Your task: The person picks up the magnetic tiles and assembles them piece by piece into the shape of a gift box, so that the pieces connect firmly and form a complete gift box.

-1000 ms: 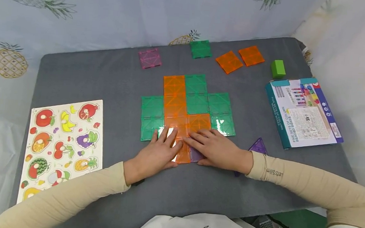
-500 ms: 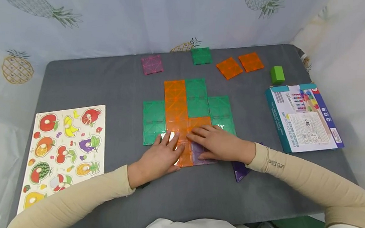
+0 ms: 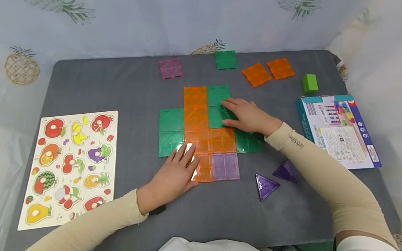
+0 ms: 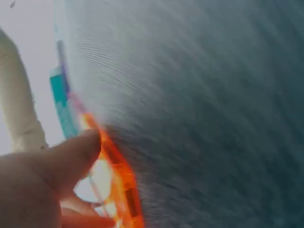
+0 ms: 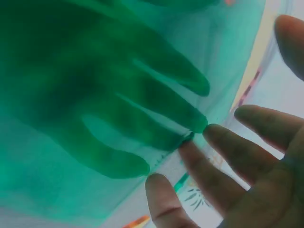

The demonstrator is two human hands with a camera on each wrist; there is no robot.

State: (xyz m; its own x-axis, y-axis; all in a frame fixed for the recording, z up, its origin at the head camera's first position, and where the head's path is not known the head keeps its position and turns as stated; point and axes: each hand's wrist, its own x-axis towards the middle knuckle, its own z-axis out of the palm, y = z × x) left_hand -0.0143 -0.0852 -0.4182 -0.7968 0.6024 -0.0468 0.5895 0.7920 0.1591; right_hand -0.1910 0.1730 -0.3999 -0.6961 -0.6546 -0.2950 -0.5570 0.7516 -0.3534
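Head view: apparently squaring tile panel (image 3: 222, 140) on table (image 3: 208, 215) with left hand (image 3: 171, 178) and right hand (image 3: 250, 115), fingers spread. Left wrist: thumb against orange tile (image 4: 127, 183). Right wrist: spread fingertips on green tile (image 5: 57, 199). Next, likely: press flush.

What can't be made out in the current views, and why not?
Head: part of the right-hand green tiles, covered by the right hand.
Head: part of the bottom orange tile, under the left hand.
Head: the fruit board's lower right corner, behind the left sleeve.
Head: the box's fine print, too small.
Left wrist: coloured shapes beyond the thumb, blurred.
Right wrist: rest of the right hand, cut off by the frame edge.
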